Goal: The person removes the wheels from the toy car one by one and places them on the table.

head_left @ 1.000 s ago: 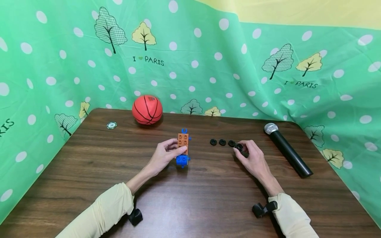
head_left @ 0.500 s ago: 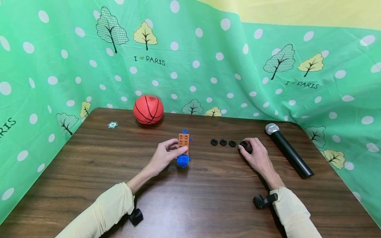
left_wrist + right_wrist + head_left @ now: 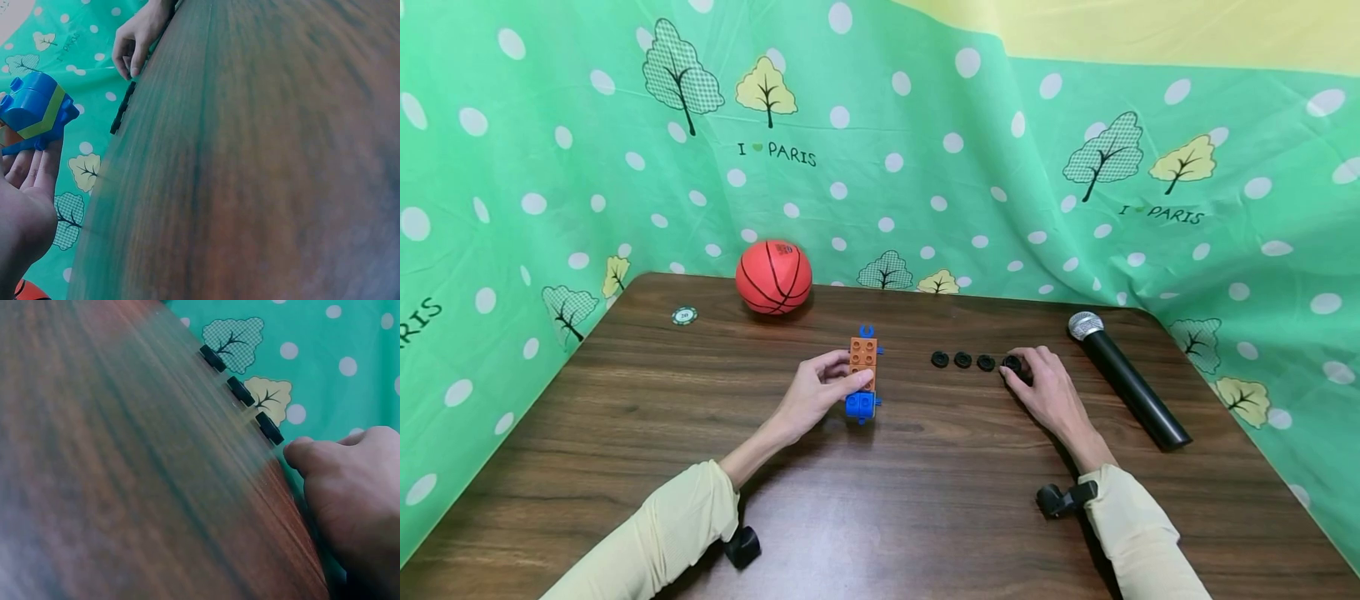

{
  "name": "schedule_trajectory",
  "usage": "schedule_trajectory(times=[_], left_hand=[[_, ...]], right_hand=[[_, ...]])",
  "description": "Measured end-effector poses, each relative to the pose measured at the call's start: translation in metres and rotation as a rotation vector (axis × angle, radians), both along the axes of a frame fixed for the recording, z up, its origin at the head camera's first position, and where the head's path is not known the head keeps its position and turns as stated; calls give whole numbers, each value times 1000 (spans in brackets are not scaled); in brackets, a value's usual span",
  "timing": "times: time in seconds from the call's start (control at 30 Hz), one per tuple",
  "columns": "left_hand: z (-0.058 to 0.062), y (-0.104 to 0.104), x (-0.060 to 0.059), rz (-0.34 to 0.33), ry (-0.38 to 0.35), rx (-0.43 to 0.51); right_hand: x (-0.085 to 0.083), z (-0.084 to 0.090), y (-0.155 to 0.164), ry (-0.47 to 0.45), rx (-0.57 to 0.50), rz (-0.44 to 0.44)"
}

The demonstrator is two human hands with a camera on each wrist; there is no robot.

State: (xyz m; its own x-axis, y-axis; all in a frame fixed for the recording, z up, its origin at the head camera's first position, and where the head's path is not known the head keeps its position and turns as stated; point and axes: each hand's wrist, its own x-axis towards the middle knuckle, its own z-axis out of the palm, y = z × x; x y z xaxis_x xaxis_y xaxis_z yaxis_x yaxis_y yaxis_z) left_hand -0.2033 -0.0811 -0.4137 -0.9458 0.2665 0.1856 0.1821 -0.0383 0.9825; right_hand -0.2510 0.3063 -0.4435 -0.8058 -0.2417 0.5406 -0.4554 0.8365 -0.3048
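Observation:
In the head view my left hand (image 3: pixel 811 398) grips a toy vehicle body (image 3: pixel 863 350) built of orange and blue bricks, its thumb lying across the orange studs. Small blue pegs stick out at its right side, and a blue hook tops its far end. The left wrist view shows its blue end (image 3: pixel 34 103) with a yellow-green stripe. At the right end of a row of small black wheels, my right hand (image 3: pixel 1047 396) pinches one wheel (image 3: pixel 1012 363) at the table. Three others, a left wheel (image 3: pixel 940 359), a middle wheel (image 3: pixel 962 359) and a right wheel (image 3: pixel 986 362), lie beside it.
A black microphone (image 3: pixel 1127 383) with a silver head lies at the right. Toward the back left are a red toy basketball (image 3: pixel 773 277) and a poker chip (image 3: pixel 684 315). A green printed cloth (image 3: pixel 850 200) hangs behind the brown wooden table (image 3: pixel 880 500).
The wheel in my right hand has shifted right and slightly back from beside its neighbour, leaving a small gap, and now lines up with the row. My left hand keeps its hold.

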Motion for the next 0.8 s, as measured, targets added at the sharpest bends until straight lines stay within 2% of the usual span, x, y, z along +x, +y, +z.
schedule_trajectory(times=[0.8], left_hand=[[2, 0, 2, -6, 3, -16]], right_hand=[[-1, 0, -1, -42, 31, -33]])
